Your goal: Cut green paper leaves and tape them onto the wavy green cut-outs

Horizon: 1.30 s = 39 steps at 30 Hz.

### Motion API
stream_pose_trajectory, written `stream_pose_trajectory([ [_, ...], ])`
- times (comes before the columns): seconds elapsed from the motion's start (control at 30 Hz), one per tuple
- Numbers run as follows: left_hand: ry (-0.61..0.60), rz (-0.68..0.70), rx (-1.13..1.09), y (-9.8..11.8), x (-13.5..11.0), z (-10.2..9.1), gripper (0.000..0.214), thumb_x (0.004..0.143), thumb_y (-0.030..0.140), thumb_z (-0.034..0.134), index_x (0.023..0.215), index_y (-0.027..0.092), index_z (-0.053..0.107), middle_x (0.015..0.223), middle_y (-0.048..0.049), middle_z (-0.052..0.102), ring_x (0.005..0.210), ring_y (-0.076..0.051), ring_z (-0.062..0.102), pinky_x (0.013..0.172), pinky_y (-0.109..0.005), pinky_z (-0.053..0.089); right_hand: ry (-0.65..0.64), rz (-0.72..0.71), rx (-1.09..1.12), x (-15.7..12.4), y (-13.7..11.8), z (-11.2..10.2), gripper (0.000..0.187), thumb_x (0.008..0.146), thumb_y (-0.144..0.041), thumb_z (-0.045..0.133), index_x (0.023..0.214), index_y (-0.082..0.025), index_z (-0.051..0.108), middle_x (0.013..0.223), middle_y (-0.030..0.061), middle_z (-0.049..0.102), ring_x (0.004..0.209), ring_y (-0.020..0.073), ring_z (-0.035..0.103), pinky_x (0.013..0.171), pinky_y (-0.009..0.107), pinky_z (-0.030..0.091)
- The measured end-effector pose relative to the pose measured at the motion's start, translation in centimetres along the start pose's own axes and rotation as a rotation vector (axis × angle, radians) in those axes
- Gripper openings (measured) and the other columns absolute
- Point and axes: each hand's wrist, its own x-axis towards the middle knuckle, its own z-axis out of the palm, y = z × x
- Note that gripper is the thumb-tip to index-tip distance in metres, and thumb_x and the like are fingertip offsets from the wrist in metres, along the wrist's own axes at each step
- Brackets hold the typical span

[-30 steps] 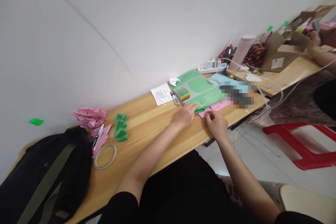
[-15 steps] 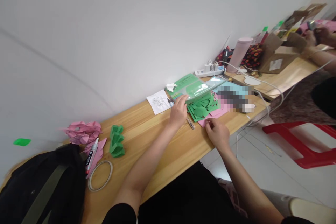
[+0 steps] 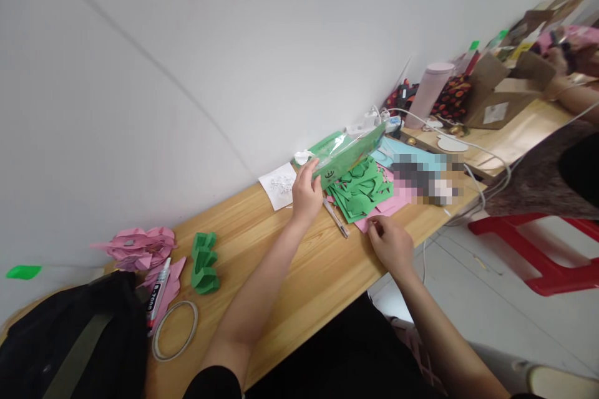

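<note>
My left hand (image 3: 305,193) grips the near edge of a green plastic-wrapped paper pack (image 3: 349,148) and holds it tilted up off the wooden table (image 3: 262,262). Under it lies a heap of green paper cut-outs (image 3: 360,190) on pink paper sheets (image 3: 390,202). My right hand (image 3: 392,244) rests at the table's front edge with its fingers pinched on the corner of the pink paper. A pen (image 3: 336,218) lies between my hands.
At left lie a black bag (image 3: 70,343), a tape ring (image 3: 174,330), a glue tube (image 3: 158,293), pink paper scraps (image 3: 138,243) and folded green paper (image 3: 203,262). A white printed sheet (image 3: 279,186), power strip (image 3: 379,121), pink bottle (image 3: 430,95) and cardboard box (image 3: 498,93) stand further right, by another person's arm (image 3: 578,96). A red stool (image 3: 556,249) stands on the floor.
My left hand has lifted the green pack from flat on the table to steeply tilted, uncovering the green cut-outs beneath. My right hand has stayed on the pink paper.
</note>
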Motion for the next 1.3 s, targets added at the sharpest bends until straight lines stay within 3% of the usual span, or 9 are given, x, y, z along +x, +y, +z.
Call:
stream_pose_trajectory([
  [0.27, 0.062, -0.004, 0.030, -0.5, 0.4, -0.2, 0.043, 0.087, 0.006, 0.040, 0.126, 0.023, 0.045, 0.126, -0.0095, 0.056, 0.117, -0.018, 0.056, 0.095, -0.035, 0.053, 0.021, 0.010, 0.069, 0.0, 0.1, 0.0, 0.023, 0.077, -0.028, 0.048, 0.081, -0.020, 0.069, 0.076, 0.0067, 0.070, 0.070, 0.0210, 0.060, 0.056, 0.028, 0.031],
  [0.4, 0.002, 0.046, 0.048, -0.4, -0.2, -0.2, 0.042, 0.089, 0.007, 0.036, 0.130, 0.018, 0.041, 0.128, -0.0136, 0.054, 0.121, -0.019, 0.053, 0.097, -0.036, 0.051, 0.048, 0.043, 0.171, 0.1, 0.1, 0.0, 0.021, 0.074, -0.030, 0.051, 0.079, -0.020, 0.069, 0.072, 0.0060, 0.069, 0.068, 0.0215, 0.060, 0.057, 0.029, 0.033],
  [0.47, -0.091, 0.113, 0.045, 0.0, -1.4, -0.1, 0.042, 0.089, 0.007, 0.037, 0.128, 0.018, 0.045, 0.127, -0.0127, 0.056, 0.123, -0.019, 0.052, 0.101, -0.036, 0.048, 0.086, 0.079, 0.250, 0.1, 0.2, -0.1, 0.023, 0.074, -0.034, 0.052, 0.080, -0.019, 0.069, 0.071, 0.0062, 0.068, 0.066, 0.0211, 0.059, 0.059, 0.030, 0.037],
  [0.63, -0.606, 0.434, 0.084, 1.8, -5.3, 0.0, 0.040, 0.078, 0.001, 0.047, 0.109, 0.021, 0.063, 0.130, -0.0104, 0.057, 0.120, -0.024, 0.055, 0.100, -0.040, 0.046, 0.219, 0.217, 0.496, 0.0, 0.6, -0.7, 0.034, 0.078, -0.046, 0.051, 0.086, -0.016, 0.065, 0.072, 0.0063, 0.067, 0.062, 0.0184, 0.058, 0.061, 0.031, 0.043],
  [0.7, -0.712, 0.450, 0.078, 2.3, -6.2, -0.1, 0.030, 0.074, 0.004, 0.054, 0.095, 0.020, 0.068, 0.131, -0.0112, 0.056, 0.121, -0.026, 0.053, 0.102, -0.042, 0.044, 0.266, 0.279, 0.594, -0.1, 0.7, -1.1, 0.035, 0.079, -0.049, 0.051, 0.080, -0.017, 0.062, 0.063, 0.0032, 0.062, 0.057, 0.0164, 0.055, 0.056, 0.029, 0.042],
  [0.8, -0.691, 0.324, 0.073, 2.8, -6.1, 0.0, 0.018, 0.074, 0.010, 0.056, 0.083, 0.020, 0.068, 0.126, -0.0104, 0.059, 0.117, -0.023, 0.055, 0.100, -0.037, 0.045, 0.261, 0.352, 0.745, 0.2, 0.4, -1.9, 0.034, 0.076, -0.051, 0.056, 0.077, -0.017, 0.061, 0.060, 0.0012, 0.059, 0.052, 0.0136, 0.052, 0.050, 0.026, 0.041],
  [0.97, -0.578, 0.132, 0.187, 2.8, -4.4, 1.9, 0.018, 0.086, 0.020, 0.052, 0.099, 0.017, 0.063, 0.117, -0.0127, 0.060, 0.113, -0.024, 0.054, 0.099, -0.042, 0.044, 0.049, 0.448, 1.017, 1.5, -0.6, -3.1, 0.034, 0.061, -0.040, 0.068, 0.084, -0.016, 0.066, 0.074, 0.0071, 0.071, 0.051, 0.0145, 0.061, 0.044, 0.025, 0.046],
  [1.1, -0.593, 0.088, 0.257, 2.6, -4.2, 3.4, 0.028, 0.078, 0.030, 0.068, 0.103, 0.018, 0.062, 0.121, -0.0116, 0.058, 0.116, -0.028, 0.051, 0.099, -0.045, 0.043, 0.006, 0.514, 1.147, 2.2, -1.1, -3.5, 0.030, 0.056, -0.031, 0.070, 0.082, -0.015, 0.066, 0.075, 0.0070, 0.072, 0.057, 0.0152, 0.066, 0.048, 0.025, 0.052],
  [1.3, -0.627, 0.068, 0.302, 2.6, -4.3, 3.5, 0.029, 0.079, 0.031, 0.068, 0.104, 0.016, 0.064, 0.121, -0.0121, 0.059, 0.117, -0.027, 0.051, 0.099, -0.042, 0.044, 0.003, 0.574, 1.227, 1.9, -0.8, -3.9, 0.027, 0.059, -0.024, 0.072, 0.083, -0.016, 0.065, 0.081, 0.0061, 0.073, 0.066, 0.0165, 0.070, 0.057, 0.027, 0.058],
])
